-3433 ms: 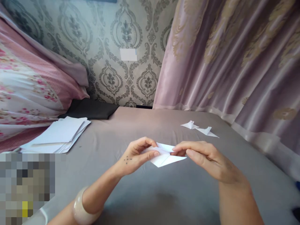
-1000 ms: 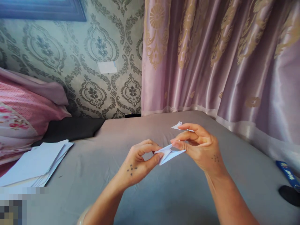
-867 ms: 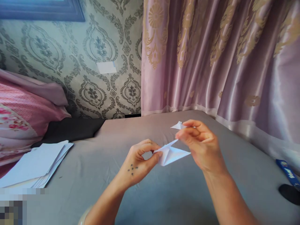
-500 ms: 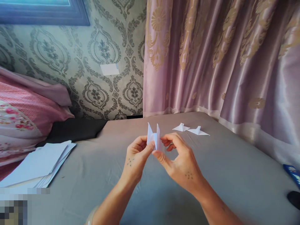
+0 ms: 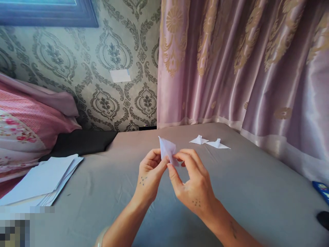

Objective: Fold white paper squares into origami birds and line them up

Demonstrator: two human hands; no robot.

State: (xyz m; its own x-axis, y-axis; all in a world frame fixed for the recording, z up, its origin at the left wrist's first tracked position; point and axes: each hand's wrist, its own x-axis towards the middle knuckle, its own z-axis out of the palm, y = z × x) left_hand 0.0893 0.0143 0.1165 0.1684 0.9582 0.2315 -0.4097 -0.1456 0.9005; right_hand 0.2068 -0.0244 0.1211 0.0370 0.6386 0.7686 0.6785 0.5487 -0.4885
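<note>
A small piece of folded white paper (image 5: 166,148) is held up above the grey-covered surface, one sharp corner pointing up and left. My left hand (image 5: 151,169) is closed on its left side, thumb pressed against the lower front. At the right edge, my right hand (image 5: 191,173) has its thumb and index finger bent around the paper, the fingertips close together on it. The paper's lower part is partly hidden by my fingers. Beyond my right hand lie two folded white paper figures (image 5: 218,143), side by side with flat pointed wings.
A stack of white sheets (image 5: 43,178) lies at the left, before a dark cloth (image 5: 84,144) and pink floral fabric (image 5: 28,127). Curtains (image 5: 205,68) hang along the right and back. A blue item (image 5: 321,189) and a black object (image 5: 323,219) sit at the right edge.
The paper's right flap, upright before, is now folded over to the right and down. My right hand's fingers have closed in on it; my left hand stays nearly still.
</note>
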